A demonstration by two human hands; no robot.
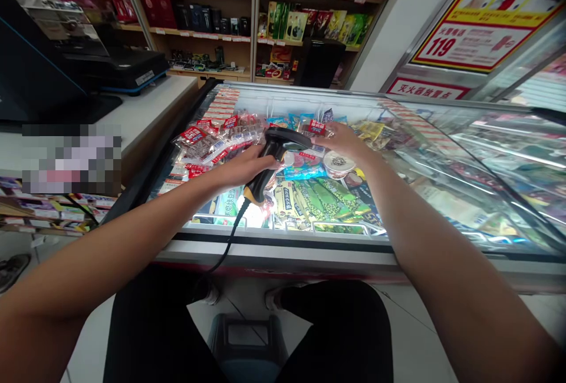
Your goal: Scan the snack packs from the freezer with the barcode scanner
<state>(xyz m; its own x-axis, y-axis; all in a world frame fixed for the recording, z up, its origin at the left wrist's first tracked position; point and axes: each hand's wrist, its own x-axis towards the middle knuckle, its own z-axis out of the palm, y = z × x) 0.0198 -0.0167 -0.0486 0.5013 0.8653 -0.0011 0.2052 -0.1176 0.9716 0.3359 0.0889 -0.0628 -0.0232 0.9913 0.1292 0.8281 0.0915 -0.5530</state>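
My left hand [251, 165] is wrapped round the handle of a black and yellow barcode scanner [265, 178]. The scanner's head points right, over the frozen goods, and its cable hangs down the front of the freezer. To the right of the scanner, my right hand [342, 140] has its fingers closed on the edge of a clear ice-pop packet with a red label [317, 128]. Part of that packet is hidden behind the scanner head. Similar red-labelled packets [194, 138] lie heaped on the left, green packets [322, 197] in front, and a round white tub [339, 165] below my right hand.
The open chest freezer [283, 247] spans the view, its sliding glass lid [464, 177] on the right. A white counter [154, 106] with a black checkout machine [119, 68] stands left. Shelves [198, 32] of boxes are behind. A grey stool [245, 336] is beneath me.
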